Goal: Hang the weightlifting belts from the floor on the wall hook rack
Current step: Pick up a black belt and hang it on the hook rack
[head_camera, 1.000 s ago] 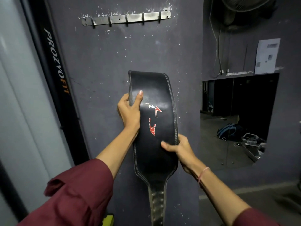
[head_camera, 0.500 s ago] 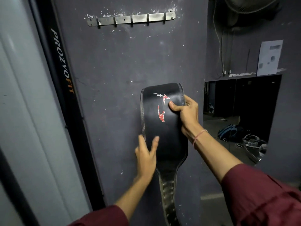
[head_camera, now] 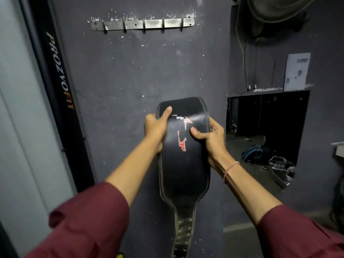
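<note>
A black leather weightlifting belt (head_camera: 183, 164) with red lettering is held upright in front of the dark wall, its wide part folded over at the top and its narrow studded strap hanging down. My left hand (head_camera: 157, 127) grips its upper left edge, thumb on the front. My right hand (head_camera: 209, 137) grips its upper right edge. A metal hook rack (head_camera: 143, 24) with several bare hooks is fixed high on the wall, well above the belt.
A black upright post (head_camera: 61, 86) marked PROZVOFIT stands at the left beside a pale panel. To the right, an opening in the wall shows a dark room with bags (head_camera: 253, 152) on its floor. A fan (head_camera: 275, 8) hangs at the top right.
My left hand has gone from the belt's lower left up to its upper left edge and taken hold. My right hand keeps its grip on the right edge. The belt stays low.
</note>
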Tool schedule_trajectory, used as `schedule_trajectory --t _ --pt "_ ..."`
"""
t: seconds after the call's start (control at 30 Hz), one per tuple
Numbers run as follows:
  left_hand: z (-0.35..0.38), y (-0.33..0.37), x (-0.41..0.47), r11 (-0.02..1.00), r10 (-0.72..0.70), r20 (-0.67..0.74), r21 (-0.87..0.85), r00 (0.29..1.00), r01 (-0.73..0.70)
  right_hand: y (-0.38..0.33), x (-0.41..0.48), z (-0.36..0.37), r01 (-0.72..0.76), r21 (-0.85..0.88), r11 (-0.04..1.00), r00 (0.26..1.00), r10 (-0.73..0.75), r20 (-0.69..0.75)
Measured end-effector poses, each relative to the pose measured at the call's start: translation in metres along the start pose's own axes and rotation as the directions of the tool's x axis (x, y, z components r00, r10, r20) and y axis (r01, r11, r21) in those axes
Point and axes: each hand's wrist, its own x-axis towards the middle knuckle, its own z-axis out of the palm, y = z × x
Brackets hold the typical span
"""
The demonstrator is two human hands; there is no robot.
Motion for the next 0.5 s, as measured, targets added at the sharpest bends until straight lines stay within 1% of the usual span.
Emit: schedule_trajectory --t 0.03,0.07,0.1,0.13,0.2,0.27,0.37,0.5 --pt "0.0 0.017 0.005 0.99 -0.138 0.048 0.004 0.989 0.138 0.003 -0.003 0.001 -0.006 0.002 1.0 1.0 0.006 0.023" --pt "-0.002 0.025 0.009 0.97 -0.243 0.097 0.013 0.965 0.243 0.005 -0.005 0.001 -0.01 0.005 1.0 0.999 0.01 0.036" --pt "-0.003 0.025 0.014 0.961 -0.276 0.114 0.009 0.954 0.277 0.008 -0.007 0.0 -0.016 0.007 1.0 0.999 0.015 0.044" --pt "-0.004 0.02 0.015 0.964 -0.264 0.098 -0.019 0.96 0.267 0.012 -0.008 -0.001 -0.025 0.002 1.0 0.998 0.025 0.05" --pt "-0.004 -0.003 0.015 0.981 -0.179 -0.013 -0.079 0.984 0.178 0.02 -0.013 -0.008 -0.048 -0.041 0.998 0.997 0.051 0.061" --pt "0.0 -0.023 0.011 0.992 -0.066 -0.068 -0.113 0.995 0.058 0.03 -0.024 -0.017 -0.061 -0.115 0.991 0.996 0.068 0.06" --pt "0.003 -0.038 0.002 0.989 0.083 -0.085 -0.117 0.993 -0.093 0.054 -0.05 -0.035 -0.105 -0.161 0.981 0.992 0.114 0.049" --pt "-0.005 -0.049 -0.001 0.976 0.21 -0.058 -0.046 0.976 -0.213 0.092 -0.085 -0.053 -0.231 -0.153 0.961 0.969 0.241 0.051"
